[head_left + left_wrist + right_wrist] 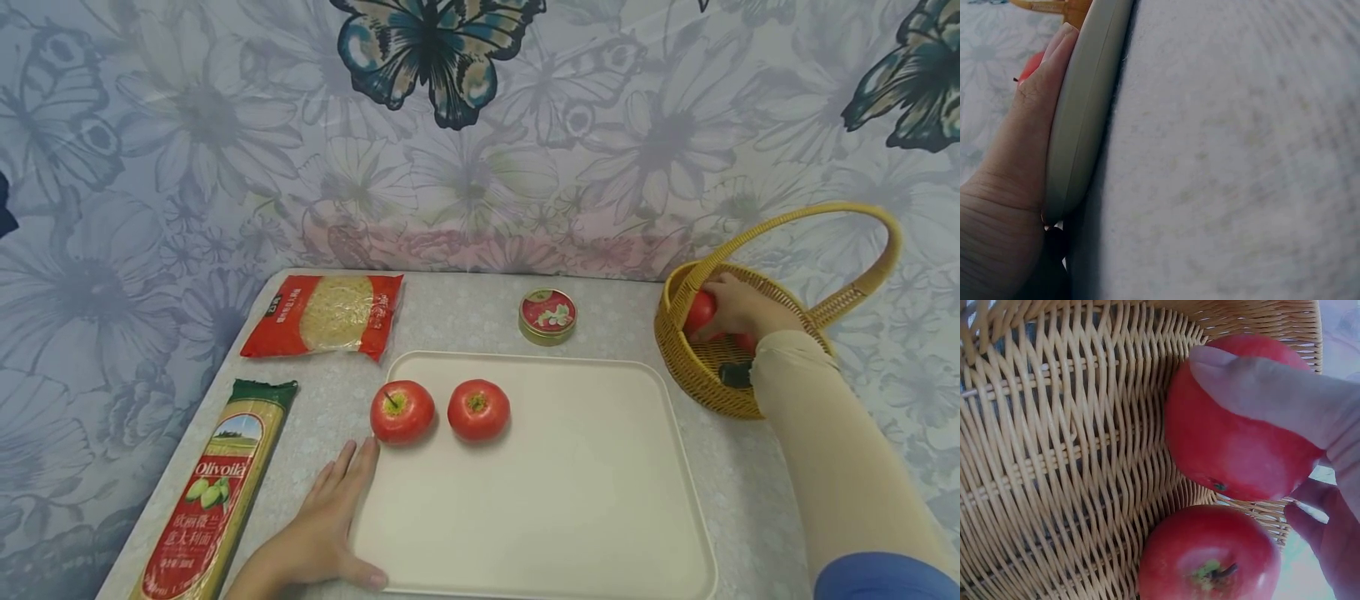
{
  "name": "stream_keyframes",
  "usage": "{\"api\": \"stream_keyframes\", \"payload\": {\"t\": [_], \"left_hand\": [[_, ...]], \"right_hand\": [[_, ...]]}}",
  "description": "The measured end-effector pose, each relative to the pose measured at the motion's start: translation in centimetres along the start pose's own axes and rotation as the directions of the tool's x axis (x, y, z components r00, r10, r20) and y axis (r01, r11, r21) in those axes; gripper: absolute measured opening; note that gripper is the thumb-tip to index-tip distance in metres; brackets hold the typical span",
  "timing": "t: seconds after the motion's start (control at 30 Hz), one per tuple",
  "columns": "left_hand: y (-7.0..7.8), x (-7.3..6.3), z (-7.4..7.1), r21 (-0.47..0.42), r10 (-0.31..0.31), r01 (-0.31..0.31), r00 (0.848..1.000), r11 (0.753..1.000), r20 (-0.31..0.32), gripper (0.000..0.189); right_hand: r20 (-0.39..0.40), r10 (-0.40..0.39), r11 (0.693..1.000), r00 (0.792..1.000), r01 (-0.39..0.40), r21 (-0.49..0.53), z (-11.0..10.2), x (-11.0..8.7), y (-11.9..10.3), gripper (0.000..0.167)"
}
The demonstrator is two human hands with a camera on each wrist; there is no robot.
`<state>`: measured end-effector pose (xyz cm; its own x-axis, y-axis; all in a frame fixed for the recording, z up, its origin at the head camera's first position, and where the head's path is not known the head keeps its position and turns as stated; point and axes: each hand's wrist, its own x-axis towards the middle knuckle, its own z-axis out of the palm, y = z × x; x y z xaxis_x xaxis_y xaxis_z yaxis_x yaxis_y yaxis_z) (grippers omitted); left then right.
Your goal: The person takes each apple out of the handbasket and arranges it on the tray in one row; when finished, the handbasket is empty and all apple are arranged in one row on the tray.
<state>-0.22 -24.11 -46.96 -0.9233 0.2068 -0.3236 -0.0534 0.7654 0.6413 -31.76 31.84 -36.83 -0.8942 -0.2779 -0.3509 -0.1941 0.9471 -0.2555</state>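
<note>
Apple [1235,445] sits clamped in the right hand's grip [738,308] inside the basket [681,360], left hand [326,517] spread against the tray [547,500].

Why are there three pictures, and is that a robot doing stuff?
No robot here, just a person's bare left hand and right hand. A camera on the person's head took the wide picture. Small cameras on each wrist took the close-up ones.

On the table are a cream tray with two red apples on it, a red-and-clear bag, a long Olivoilà packet and a round tin.

The left hand rests at the tray's left edge. The right hand reaches into the yellow basket and holds a third apple. The right wrist picture shows another apple near it.
</note>
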Motion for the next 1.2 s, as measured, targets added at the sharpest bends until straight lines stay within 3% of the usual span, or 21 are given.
{"api": "stream_keyframes", "payload": {"t": [0.23, 0.37, 0.83, 1.0, 1.2], "left_hand": [[0.1, 0.0, -0.1, 0.008, -0.002, 0.002, 1.0, 1.0, 0.003, 0.159], [0.0, 0.1, -0.2, 0.012, -0.015, 0.015, 1.0, 1.0, 0.009, 0.159], [-0.2, 0.2, -0.1, 0.008, -0.007, 0.007, 1.0, 1.0, 0.003, 0.159], [-0.2, 0.1, -0.1, 0.007, 0.007, -0.007, 1.0, 1.0, -0.006, 0.16], [-0.3, 0.2, 0.0, 0.006, -0.006, 0.006, 1.0, 1.0, 0.006, 0.159]], "right_hand": [[-0.054, -0.033, 0.995, 0.998, 0.028, -0.093, -0.2, -0.5, 0.1, 0.089], [-0.086, -0.014, 0.999, 0.996, 0.01, -0.048, -0.6, -1.1, 0.2, 0.079], [-0.126, -0.003, 0.999, 0.992, 0.007, 0.031, -1.3, -4.2, -0.6, 0.098], [-0.131, 0.014, 1.0, 0.991, -0.011, 0.021, -1.8, -6.5, -1.0, 0.105], [-0.169, 0.033, 0.999, 0.985, -0.025, 0.045, -1.6, -9.9, -1.7, 0.1]]}}
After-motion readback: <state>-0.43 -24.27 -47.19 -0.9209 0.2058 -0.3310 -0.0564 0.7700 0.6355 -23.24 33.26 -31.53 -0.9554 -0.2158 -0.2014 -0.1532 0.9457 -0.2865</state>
